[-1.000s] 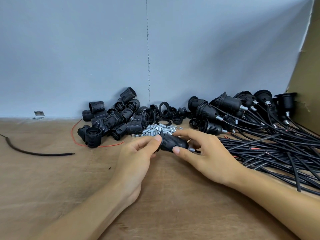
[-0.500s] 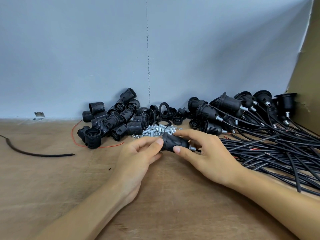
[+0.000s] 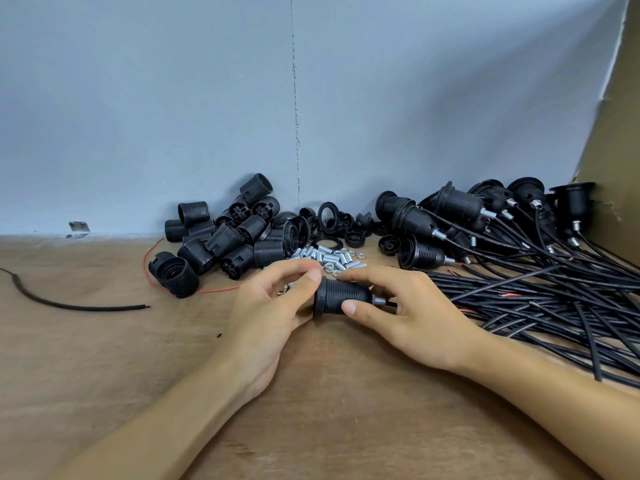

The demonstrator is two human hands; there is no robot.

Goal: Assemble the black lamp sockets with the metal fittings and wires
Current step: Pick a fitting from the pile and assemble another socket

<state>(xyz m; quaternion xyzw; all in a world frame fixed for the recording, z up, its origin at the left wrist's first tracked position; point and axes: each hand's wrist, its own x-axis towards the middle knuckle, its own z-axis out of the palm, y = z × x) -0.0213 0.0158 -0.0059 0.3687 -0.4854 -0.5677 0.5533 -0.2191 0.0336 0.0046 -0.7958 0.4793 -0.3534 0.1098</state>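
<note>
While the left hand (image 3: 273, 306) and right hand (image 3: 408, 313) each pinch the black socket (image 3: 337, 296) low over the table's (image 3: 104, 358) middle, it seems light, stiff plastic; the ribbed barrel offers surer grip than the metal fitting (image 3: 379, 301) at its right.

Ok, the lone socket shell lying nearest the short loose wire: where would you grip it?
Across the threaded barrel of the socket shell, from above. It lies on its side at the front edge of the pile, nothing lies on it, and the ridges should aid grip.
</note>
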